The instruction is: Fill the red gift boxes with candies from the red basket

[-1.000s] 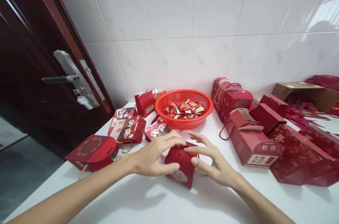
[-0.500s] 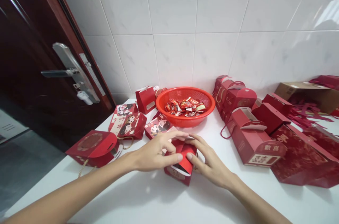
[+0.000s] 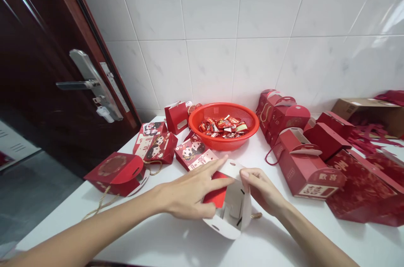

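A small red candy gift box (image 3: 234, 204) stands in front of me with its top unfolded, showing a white inside. My left hand (image 3: 191, 193) lies over its left side, fingers stretched apart across the red flap (image 3: 217, 194). My right hand (image 3: 263, 189) pinches the far right edge of the white flap between thumb and fingers. A bit of rope handle (image 3: 256, 215) sticks out at the box's right. Just behind it lies a patterned red box (image 3: 195, 152), partly hidden by my left hand.
A red plastic basket (image 3: 224, 145) of wrapped candies (image 3: 224, 126) stands by the tiled wall. Several red boxes are at left, one with a rope handle (image 3: 116, 172). More handled boxes (image 3: 304, 164) and a cardboard carton (image 3: 369, 109) are at right. A dark door (image 3: 38, 102) borders the table's left.
The box's top has come open, exposing the white inside. My right hand has moved right with the flap edge; my left hand's fingers have straightened over the red flap.
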Available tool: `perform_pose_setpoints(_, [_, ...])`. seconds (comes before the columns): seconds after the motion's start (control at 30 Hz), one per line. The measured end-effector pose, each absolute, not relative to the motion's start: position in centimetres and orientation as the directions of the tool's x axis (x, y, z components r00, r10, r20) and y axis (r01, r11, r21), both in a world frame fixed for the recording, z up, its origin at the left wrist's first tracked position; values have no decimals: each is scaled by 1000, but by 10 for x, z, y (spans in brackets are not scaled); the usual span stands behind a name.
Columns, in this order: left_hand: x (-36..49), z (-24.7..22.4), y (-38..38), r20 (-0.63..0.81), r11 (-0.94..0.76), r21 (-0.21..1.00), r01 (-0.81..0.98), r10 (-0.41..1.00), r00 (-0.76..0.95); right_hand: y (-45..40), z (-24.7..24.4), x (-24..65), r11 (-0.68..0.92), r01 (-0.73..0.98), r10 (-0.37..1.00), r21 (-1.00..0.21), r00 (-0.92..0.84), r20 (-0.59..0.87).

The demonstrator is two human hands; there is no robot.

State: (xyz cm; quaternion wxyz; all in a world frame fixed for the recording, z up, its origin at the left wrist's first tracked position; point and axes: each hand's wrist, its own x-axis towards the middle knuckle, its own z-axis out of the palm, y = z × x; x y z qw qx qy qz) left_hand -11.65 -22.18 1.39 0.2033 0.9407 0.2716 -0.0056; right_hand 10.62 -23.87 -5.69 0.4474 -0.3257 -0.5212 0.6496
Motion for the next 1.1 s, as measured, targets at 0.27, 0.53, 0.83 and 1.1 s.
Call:
perform_pose_setpoints(0.27, [-116,14,-228,-85,-756,395,522,536,840,-233,-45,135,153,47,831,-987,-546,103])
perform_pose_setpoints(0.53, [-120,10,-228,42,-781,291,552,587,808,-234,-42,157,268,370,821,-889,-571,10])
perform_pose_setpoints(0.83, [-134,13,-215,89,-714,130,688,699,709,-236,-36,156,368,451,838,-813,-539,80])
perform_pose_setpoints(1.1, [-127,23,-225,-203,-649,332,685,660,724,-240,-41,153,438,614,830,-657,-557,34])
